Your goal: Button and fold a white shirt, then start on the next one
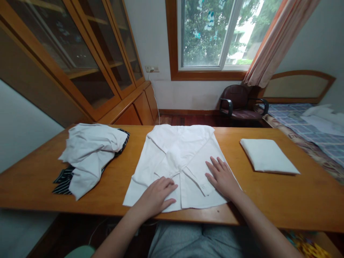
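A white long-sleeved shirt (166, 141) lies spread on the wooden table in front of me, its sleeves folded in across the body. My left hand (158, 195) rests on the lower left part of the shirt, over one sleeve end, with thumb and fingers apart. On the right side of the shirt, beside the other sleeve's cuff, my right hand (221, 179) lies flat with its fingers spread. Neither hand grips the cloth visibly.
A folded white garment (268, 156) lies at the table's right. At the left is a loose heap of white cloth (91, 150) over black striped fabric (64, 181). The wooden table (129, 172) ends just before my lap. Beyond it stand a glass-fronted cabinet (126, 91) and an armchair (239, 104).
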Available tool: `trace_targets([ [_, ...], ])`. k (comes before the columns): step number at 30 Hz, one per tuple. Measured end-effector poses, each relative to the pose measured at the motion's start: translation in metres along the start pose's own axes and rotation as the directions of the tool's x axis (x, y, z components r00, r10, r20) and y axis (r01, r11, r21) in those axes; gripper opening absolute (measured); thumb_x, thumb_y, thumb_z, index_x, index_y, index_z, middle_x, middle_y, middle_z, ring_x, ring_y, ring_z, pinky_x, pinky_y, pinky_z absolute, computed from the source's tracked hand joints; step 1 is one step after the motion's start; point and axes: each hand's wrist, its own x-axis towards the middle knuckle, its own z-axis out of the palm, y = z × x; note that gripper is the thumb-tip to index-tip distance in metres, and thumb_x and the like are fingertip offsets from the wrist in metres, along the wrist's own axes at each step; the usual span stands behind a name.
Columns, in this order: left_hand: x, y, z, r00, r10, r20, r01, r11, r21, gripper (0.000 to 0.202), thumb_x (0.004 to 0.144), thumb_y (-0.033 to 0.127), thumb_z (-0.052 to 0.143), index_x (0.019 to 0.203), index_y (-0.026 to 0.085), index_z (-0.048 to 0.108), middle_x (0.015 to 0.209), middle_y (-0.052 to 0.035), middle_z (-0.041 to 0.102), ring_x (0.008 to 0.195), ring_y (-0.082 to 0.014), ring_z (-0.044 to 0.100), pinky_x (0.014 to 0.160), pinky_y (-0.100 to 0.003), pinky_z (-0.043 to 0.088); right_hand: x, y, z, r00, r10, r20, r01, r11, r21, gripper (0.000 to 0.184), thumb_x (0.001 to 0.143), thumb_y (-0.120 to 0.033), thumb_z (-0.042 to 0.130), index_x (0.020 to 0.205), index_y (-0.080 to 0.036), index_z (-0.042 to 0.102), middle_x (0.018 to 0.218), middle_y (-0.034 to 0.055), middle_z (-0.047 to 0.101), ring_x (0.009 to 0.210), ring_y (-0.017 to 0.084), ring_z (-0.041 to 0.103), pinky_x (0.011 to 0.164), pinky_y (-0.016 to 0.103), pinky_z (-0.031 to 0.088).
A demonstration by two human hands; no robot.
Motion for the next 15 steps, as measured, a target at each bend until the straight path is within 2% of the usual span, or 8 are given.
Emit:
trace_targets([
  [4, 0.011, 0.009, 0.015, 1.000, 0.011, -0.019, -0.011, 1.000, 0.017, 0.046, 0.088, 0.031, 0.067, 0.132, 0.025, 0.054, 0.139, -0.0101, 0.056, 0.126, -0.0293, 0.052, 0.107, -0.047, 0.045, 0.000, 0.000, 0.000, 1.000, 0.002, -0.007, -0.002, 1.000, -0.004, 0.052, 0.099, -0.050, 0.041, 0.144, -0.026, 0.052, 0.158, 0.0077, 0.039, 0.147, 0.036, 0.029, 0.116, 0.057, 0.028],
  [7, 0.017, 0.012, 0.022, 1.000, 0.009, -0.018, -0.008, 1.000, 0.010, 0.045, 0.088, 0.029, 0.068, 0.131, 0.024, 0.054, 0.140, -0.0099, 0.054, 0.129, -0.0286, 0.050, 0.109, -0.045, 0.044, 0.000, 0.000, 0.000, 1.000, -0.005, -0.019, 0.005, 1.000, 0.000, 0.052, 0.099, -0.050, 0.041, 0.143, -0.026, 0.052, 0.157, 0.0076, 0.040, 0.147, 0.035, 0.029, 0.116, 0.057, 0.029],
  [12, 0.028, 0.016, 0.017, 0.999, -0.025, -0.028, 0.026, 0.999, 0.038, 0.026, 0.092, 0.022, 0.061, 0.117, 0.024, 0.059, 0.127, -0.0085, 0.059, 0.118, -0.0268, 0.055, 0.099, -0.044, 0.050, 0.001, 0.000, -0.001, 1.000, -0.007, -0.001, 0.007, 1.000, -0.002, 0.052, 0.099, -0.049, 0.041, 0.144, -0.025, 0.052, 0.158, 0.0083, 0.039, 0.147, 0.036, 0.029, 0.116, 0.057, 0.028],
  [15, 0.034, 0.017, 0.010, 0.988, -0.151, 0.030, 0.148, 0.986, 0.071, 0.015, 0.092, 0.019, 0.058, 0.107, 0.022, 0.060, 0.114, -0.0094, 0.060, 0.106, -0.0253, 0.059, 0.087, -0.039, 0.055, 0.001, 0.000, -0.002, 1.000, -0.001, -0.002, 0.001, 1.000, -0.002, 0.052, 0.099, -0.049, 0.041, 0.143, -0.025, 0.052, 0.157, 0.0083, 0.040, 0.147, 0.036, 0.028, 0.116, 0.056, 0.028],
])
